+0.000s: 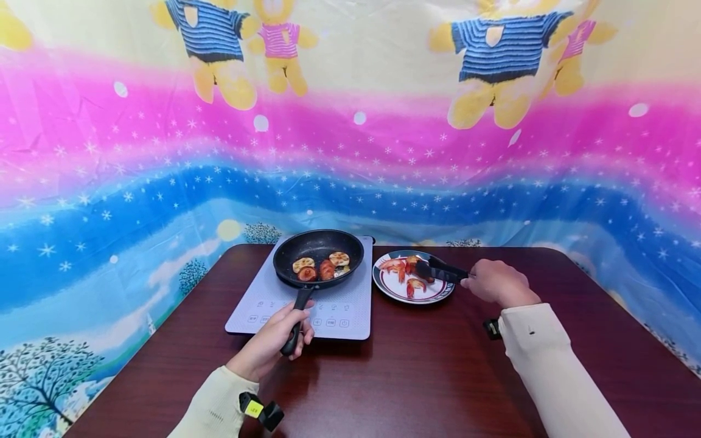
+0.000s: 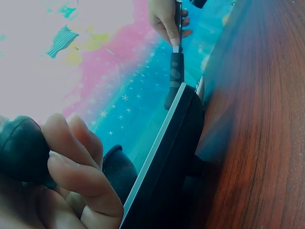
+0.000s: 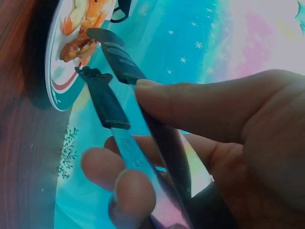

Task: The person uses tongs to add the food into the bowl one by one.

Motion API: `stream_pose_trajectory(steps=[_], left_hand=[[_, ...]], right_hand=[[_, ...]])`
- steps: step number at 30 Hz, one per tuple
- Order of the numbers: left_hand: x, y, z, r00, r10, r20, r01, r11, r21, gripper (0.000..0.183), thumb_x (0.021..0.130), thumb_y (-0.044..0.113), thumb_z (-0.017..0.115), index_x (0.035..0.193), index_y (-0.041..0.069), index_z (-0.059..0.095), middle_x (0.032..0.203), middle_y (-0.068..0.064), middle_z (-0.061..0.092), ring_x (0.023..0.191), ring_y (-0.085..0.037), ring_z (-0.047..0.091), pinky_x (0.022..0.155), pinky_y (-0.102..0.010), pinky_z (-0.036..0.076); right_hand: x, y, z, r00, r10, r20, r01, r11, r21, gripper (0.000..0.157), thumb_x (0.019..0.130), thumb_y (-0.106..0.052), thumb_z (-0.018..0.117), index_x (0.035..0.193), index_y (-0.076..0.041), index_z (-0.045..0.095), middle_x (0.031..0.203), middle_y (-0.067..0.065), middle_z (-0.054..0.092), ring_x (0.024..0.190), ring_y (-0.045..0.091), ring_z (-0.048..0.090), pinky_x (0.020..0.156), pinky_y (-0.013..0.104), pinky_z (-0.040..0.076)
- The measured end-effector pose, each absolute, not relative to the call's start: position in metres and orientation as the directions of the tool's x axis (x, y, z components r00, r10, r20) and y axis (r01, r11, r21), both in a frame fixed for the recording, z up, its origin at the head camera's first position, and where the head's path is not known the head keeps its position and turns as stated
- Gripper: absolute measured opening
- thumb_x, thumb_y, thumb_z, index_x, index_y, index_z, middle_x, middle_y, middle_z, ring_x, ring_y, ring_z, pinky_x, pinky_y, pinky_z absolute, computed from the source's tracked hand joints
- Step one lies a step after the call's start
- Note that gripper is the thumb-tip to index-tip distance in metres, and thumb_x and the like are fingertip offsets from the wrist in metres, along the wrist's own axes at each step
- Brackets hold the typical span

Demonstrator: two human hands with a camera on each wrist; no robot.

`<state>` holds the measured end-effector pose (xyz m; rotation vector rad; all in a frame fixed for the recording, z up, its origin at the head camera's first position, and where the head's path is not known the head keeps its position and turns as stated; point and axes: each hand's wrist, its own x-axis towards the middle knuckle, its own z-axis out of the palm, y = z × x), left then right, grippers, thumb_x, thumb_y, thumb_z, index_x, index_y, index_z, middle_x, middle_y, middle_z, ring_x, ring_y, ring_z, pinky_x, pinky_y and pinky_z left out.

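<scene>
While tongs (image 1: 446, 273) (right grip (image 1: 499, 283)) and pan (image 1: 312, 244) (left grip (image 1: 274, 338)) are being held, far-edge counter (image 1: 411, 371) spills are being risked by slackness.

Cooktop (image 1: 358, 304) lower row: a plus sign (image 1: 317, 322) and a power symbol (image 1: 344, 323); other boxed characters too small to read
Cooktop upper row: small icons (image 1: 260, 303), unclear
Yellow tag (image 1: 254, 408) on the left wrist strap (image 1: 271, 417): dark marks, illegible
Tongs (image 3: 164, 148): lettering (image 3: 133, 152) along one metal arm, too blurred to read
</scene>
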<state>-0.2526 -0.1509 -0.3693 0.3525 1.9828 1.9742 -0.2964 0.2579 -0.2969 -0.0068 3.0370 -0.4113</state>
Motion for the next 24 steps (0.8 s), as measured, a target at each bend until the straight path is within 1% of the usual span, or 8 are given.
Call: stream_pose_trajectory(steps=[6, 12, 19, 24], left_hand=[[-0.253, -0.150, -0.370, -0.920, 0.388, -0.058, -0.055, 0.019, 0.998, 0.052, 0.101, 0.022, 0.040, 0.144, -0.003, 0.024, 0.070, -0.001, 0.054, 0.045, -0.005, 0.047, 0.044, -0.021, 0.037], [-0.253, -0.150, -0.369, -0.919, 0.388, -0.061, -0.058, 0.020, 0.998, 0.052, 0.101, 0.023, 0.041, 0.144, -0.002, 0.024, 0.070, -0.001, 0.054, 0.045, -0.005, 0.047, 0.044, -0.021, 0.037], [-0.253, -0.150, -0.369, -0.918, 0.390, -0.067, -0.062, 0.023, 0.998, 0.052, 0.102, 0.022, 0.040, 0.144, -0.002, 0.023, 0.070, -0.001, 0.054, 0.045, -0.005, 0.047, 0.044, -0.021, 0.037], [-0.253, -0.150, -0.370, -0.918, 0.392, -0.064, -0.059, 0.025, 0.998, 0.052, 0.102, 0.022, 0.039, 0.144, -0.003, 0.023, 0.070, -0.001, 0.054, 0.045, -0.005, 0.047, 0.044, -0.021, 0.037]], right_hand=[[-0.300, 0.253, -0.304, -0.998, -0.017, -0.067, 0.001, 0.966, -0.260, 0.030, 0.093, -0.032, 0.061, 0.099, -0.004, 0.068, 0.073, 0.008, 0.053, 0.070, 0.023, 0.050, 0.057, 0.038, 0.041], [-0.303, 0.251, -0.309, -0.999, -0.012, -0.053, 0.002, 0.965, -0.261, 0.028, 0.092, -0.033, 0.062, 0.094, -0.005, 0.067, 0.072, 0.008, 0.052, 0.068, 0.022, 0.050, 0.057, 0.038, 0.040], [-0.308, 0.247, -0.314, -0.997, -0.006, -0.074, 0.014, 0.964, -0.265, 0.026, 0.094, -0.031, 0.060, 0.088, -0.006, 0.065, 0.071, 0.007, 0.051, 0.065, 0.022, 0.049, 0.056, 0.036, 0.039], [-0.310, 0.246, -0.319, -0.996, -0.004, -0.092, 0.021, 0.962, -0.271, 0.025, 0.093, -0.029, 0.060, 0.089, -0.005, 0.066, 0.069, 0.008, 0.050, 0.063, 0.021, 0.048, 0.054, 0.035, 0.039]])
